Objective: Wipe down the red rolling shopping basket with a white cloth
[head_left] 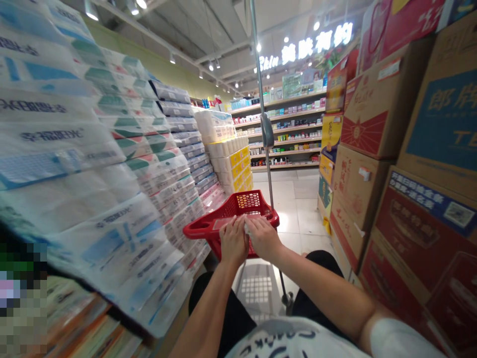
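Note:
A red plastic shopping cart (pixel 213 229) stands in front of me, angled across the aisle. My left hand (pixel 234 241) is closed over the middle of its handle, fingers curled forward. Right beside it, my right hand (pixel 264 239) also grips the handle, and the two hands touch. A small white bit (pixel 247 228) shows between them at the right fingers; its kind is too small to make out. The perforated basket wall (pixel 249 200) rises beyond the handle. A tall metal pole (pixel 263 107) stands up by the cart's right side.
Tall stacks of wrapped tissue packs (pixel 122 209) line the left, with toilet roll packs (pixel 229 154) farther on. Cardboard cartons (pixel 367 189) are piled close on the right. Pale floor tiles (pixel 298 209) run between them toward shelves of small goods (pixel 290 117).

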`<state>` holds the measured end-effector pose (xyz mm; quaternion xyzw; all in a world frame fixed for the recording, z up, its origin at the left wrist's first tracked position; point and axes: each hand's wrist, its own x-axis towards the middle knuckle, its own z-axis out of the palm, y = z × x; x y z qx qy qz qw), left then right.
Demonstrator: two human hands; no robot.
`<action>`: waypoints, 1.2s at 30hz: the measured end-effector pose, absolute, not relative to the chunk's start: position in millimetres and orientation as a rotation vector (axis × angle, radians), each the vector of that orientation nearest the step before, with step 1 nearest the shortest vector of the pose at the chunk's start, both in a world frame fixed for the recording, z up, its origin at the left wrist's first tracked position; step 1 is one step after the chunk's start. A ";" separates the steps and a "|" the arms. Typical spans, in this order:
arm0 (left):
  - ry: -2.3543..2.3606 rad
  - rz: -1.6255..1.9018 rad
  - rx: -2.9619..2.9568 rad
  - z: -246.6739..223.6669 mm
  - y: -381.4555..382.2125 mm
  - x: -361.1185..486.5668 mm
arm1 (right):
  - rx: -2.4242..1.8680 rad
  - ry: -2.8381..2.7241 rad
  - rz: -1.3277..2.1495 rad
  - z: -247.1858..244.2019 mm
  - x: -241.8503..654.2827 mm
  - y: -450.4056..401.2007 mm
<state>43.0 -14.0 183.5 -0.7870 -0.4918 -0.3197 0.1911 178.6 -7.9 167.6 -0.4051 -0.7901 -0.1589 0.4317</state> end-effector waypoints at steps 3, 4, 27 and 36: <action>-1.374 -0.911 -2.209 185.4 -16.6 43.1 | -0.906 -2.043 -0.404 167.9 194.1 -10.2; -1.372 -0.924 -2.203 186.0 -17.7 43.8 | -0.888 -2.066 -0.405 168.7 201.8 -11.1; -1.333 -1.005 -2.125 178.1 -14.7 49.9 | -0.994 -1.556 0.297 169.7 246.7 -0.5; -1.333 -1.008 -2.102 179.3 -14.2 54.2 | -1.013 -1.348 0.503 166.0 249.9 14.7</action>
